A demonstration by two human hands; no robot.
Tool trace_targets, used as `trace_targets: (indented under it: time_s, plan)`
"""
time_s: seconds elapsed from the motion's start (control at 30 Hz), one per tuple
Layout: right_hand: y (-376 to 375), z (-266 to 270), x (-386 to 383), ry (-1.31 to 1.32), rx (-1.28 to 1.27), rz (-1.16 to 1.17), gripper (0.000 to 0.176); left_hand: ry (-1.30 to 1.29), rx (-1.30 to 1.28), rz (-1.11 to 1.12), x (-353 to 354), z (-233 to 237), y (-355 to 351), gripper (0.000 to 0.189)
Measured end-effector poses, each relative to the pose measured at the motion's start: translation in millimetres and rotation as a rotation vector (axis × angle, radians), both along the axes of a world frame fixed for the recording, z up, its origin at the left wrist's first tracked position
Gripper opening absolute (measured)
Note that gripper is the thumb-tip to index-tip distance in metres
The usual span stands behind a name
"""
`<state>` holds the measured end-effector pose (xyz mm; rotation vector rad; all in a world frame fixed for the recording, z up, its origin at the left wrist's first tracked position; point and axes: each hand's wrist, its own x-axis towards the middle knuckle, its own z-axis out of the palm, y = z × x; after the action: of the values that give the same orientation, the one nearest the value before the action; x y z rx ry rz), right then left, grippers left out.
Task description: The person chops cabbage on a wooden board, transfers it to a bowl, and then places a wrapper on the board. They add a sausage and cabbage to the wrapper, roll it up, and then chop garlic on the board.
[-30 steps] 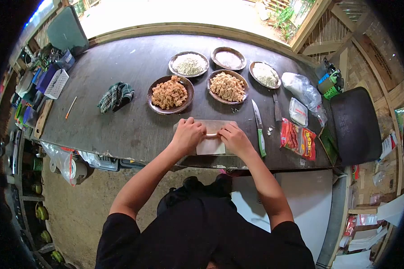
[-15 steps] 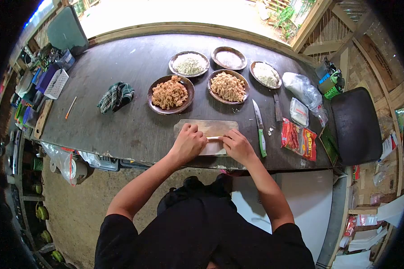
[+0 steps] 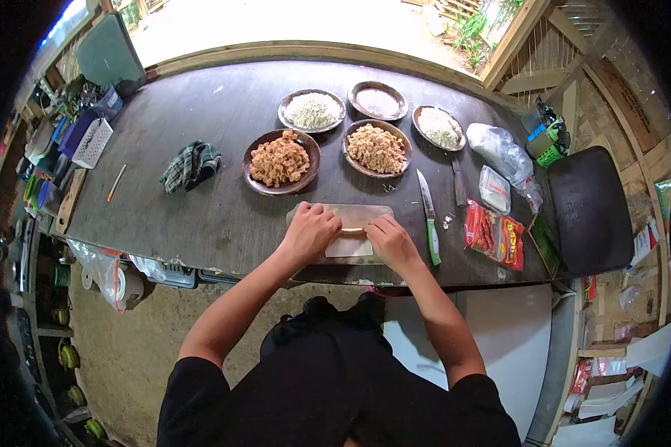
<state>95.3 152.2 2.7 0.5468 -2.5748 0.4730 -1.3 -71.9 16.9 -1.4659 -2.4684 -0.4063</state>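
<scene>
A slim pale roll (image 3: pixel 353 230) lies crosswise between my two hands. My left hand (image 3: pixel 311 232) has its fingers curled over the left end. At the right end, my right hand (image 3: pixel 389 240) presses with fingers bent together. Beneath them is a translucent rectangular mat or board (image 3: pixel 373 211), close to the table's front edge. A white sheet (image 3: pixel 348 247) lies on it, on my side of the roll. Just right of my right hand rests a green-handled knife (image 3: pixel 429 216), blade pointing away from me.
Beyond the mat stand plates of brown crumbly food (image 3: pixel 279 159), tan pieces (image 3: pixel 376 149), pale shreds (image 3: pixel 312 110) and white bits (image 3: pixel 440 127). A red packet (image 3: pixel 493 235), plastic bag (image 3: pixel 499 154) and dark-bladed tool (image 3: pixel 459 182) lie rightward. A checked cloth (image 3: pixel 190 166) and pencil-like stick (image 3: pixel 116 182) lie left.
Both hands have shifted slightly away from me with the roll between them. More of the white sheet shows on my side. The whole view has moved a little.
</scene>
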Motion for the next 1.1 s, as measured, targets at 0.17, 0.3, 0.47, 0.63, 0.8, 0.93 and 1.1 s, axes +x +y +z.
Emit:
trace_targets:
  time_s: [0.17, 0.3, 0.47, 0.63, 0.8, 0.93, 1.1]
  plan:
    - [1.2, 2.2, 1.1, 0.051, 0.074, 0.03, 0.014, 0.156, -0.017, -0.066, -1.5, 3.0, -3.3, 0.01]
    - [0.2, 8.6, 9.2, 0.001, 0.002, 0.05, 0.014, 0.172, -0.061, -0.096, 6.4, 2.4, -4.3, 0.009]
    - [-2.2, 3.5, 6.1, -0.093, -0.161, -0.049, 0.013, 0.025, -0.078, -0.012, 4.6, 7.0, -1.0, 0.008]
    - [-5.9, 0.8, 5.4, -0.1, -0.26, -0.12, 0.012, -0.092, 0.018, 0.063, 6.0, 6.3, -2.1, 0.005]
    - [-3.8, -3.8, 10.5, -0.004, -0.16, -0.063, 0.013, -0.061, 0.006, 0.024, 5.3, 6.6, -4.0, 0.007]
    - [-4.2, 0.9, 18.4, -0.02, -0.091, -0.043, 0.012, 0.038, -0.006, -0.056, 6.4, -0.9, -7.7, 0.009]
    - [-9.4, 2.8, 22.4, -0.04, -0.164, -0.062, 0.009, 0.07, -0.041, -0.086, 20.1, 2.6, -9.5, 0.013]
